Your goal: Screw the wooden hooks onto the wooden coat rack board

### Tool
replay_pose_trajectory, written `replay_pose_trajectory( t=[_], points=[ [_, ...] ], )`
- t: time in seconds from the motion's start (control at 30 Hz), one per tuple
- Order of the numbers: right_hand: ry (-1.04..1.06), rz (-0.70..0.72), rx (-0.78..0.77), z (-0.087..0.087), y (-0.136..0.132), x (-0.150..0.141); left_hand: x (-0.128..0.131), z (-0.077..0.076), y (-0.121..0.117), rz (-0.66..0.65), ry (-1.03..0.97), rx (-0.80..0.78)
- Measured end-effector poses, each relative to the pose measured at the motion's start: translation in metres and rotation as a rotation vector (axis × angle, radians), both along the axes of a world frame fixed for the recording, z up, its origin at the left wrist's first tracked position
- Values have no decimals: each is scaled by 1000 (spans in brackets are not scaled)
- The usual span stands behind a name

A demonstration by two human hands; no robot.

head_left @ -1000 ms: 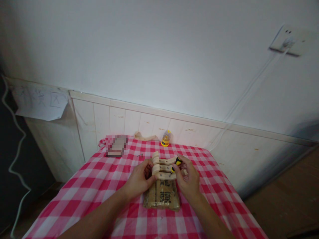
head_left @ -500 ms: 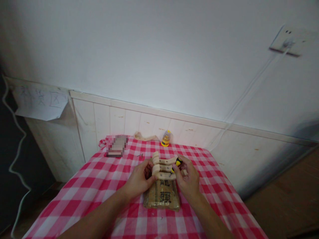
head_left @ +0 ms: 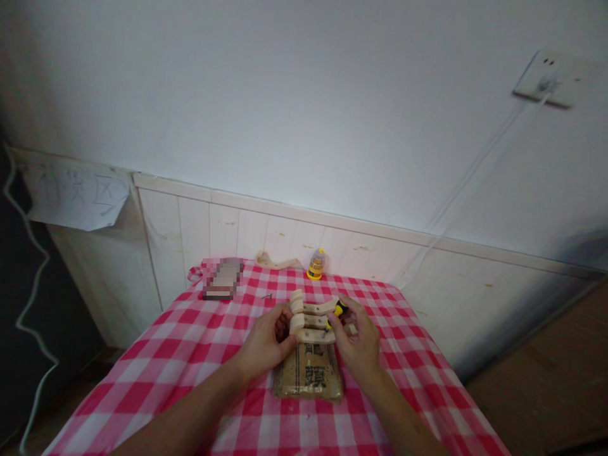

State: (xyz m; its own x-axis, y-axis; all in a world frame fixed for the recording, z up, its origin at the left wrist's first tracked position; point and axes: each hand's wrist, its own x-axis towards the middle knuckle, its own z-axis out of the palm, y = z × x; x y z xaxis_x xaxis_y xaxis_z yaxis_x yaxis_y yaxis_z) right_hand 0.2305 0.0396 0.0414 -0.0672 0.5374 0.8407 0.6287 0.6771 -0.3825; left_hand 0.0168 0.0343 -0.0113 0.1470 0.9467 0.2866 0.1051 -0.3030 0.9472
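From where I stand, the wooden strips (head_left: 313, 336) lie side by side on the taped packet (head_left: 308, 383), which seems to serve as a raised rest. The left hand (head_left: 266, 335) has thumb and fingers closed around their curled ends, likely to steady them. The right hand's (head_left: 357, 332) fingers curl in around the yellow-and-black screwdriver (head_left: 339, 310), tilting it so its shaft slants toward the nearest strip; whether the tip is seated I can't tell. A loose screw (head_left: 270, 296) lies beyond the left hand, perhaps kept within reach.
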Motion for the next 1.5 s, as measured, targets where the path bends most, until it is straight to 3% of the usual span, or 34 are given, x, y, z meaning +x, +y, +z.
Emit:
replay_pose_trajectory(
  t=[0.37, 1.5],
  points=[
    [11, 110, -139, -6, -1, 2, 0, 5, -2, 16, 5, 10],
    [-22, 15, -19, 1, 0, 1, -1, 6, -3, 22, 46, 3]
  ],
)
